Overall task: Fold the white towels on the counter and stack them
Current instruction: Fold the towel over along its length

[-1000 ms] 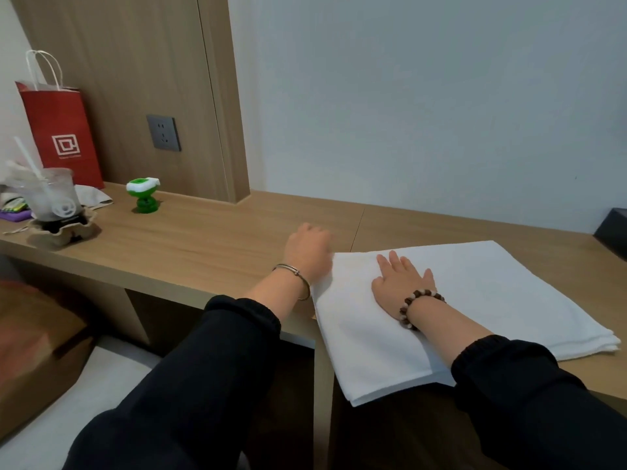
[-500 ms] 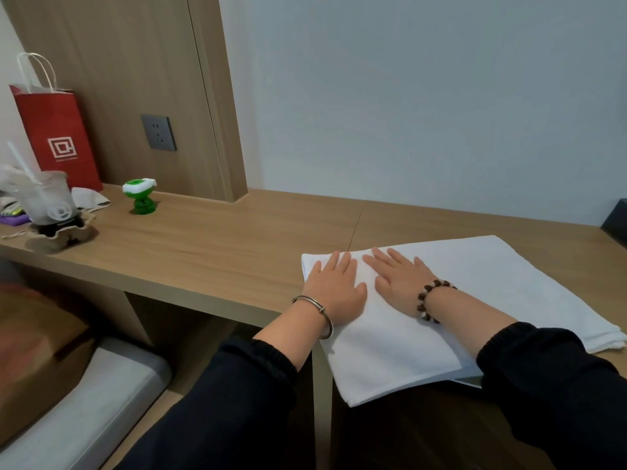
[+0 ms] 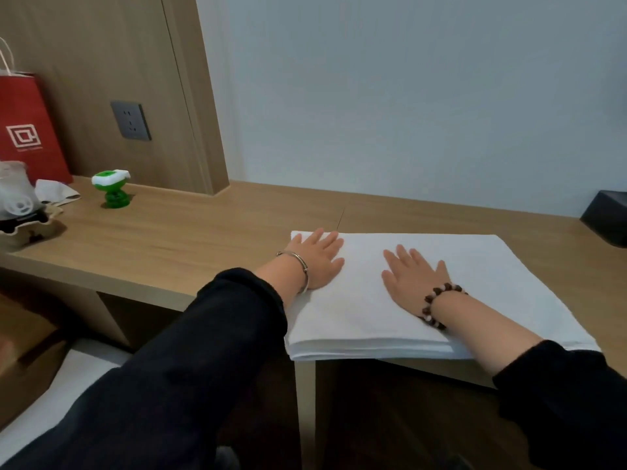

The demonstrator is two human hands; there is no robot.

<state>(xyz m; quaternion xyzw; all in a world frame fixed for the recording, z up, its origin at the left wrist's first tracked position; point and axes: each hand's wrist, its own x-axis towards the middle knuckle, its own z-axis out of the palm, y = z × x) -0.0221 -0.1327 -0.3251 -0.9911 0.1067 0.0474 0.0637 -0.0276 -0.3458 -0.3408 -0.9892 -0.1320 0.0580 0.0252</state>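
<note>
The folded white towel [image 3: 458, 300] overhangs the bench's [image 3: 203, 239] near edge. On it our right hand [image 3: 412, 278] lies flat, fingers spread. Our left hand [image 3: 317, 262], also flat, has slid to its far-left corner (smoothing nearly done, we judge).

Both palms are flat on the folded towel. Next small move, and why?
Probably sweep the right hand rightward across the white towel to smooth it. Both hands lie flat: the left hand presses near the far left corner, anchoring it, the right rests mid-towel, and the towel's right half is uncovered.
</note>
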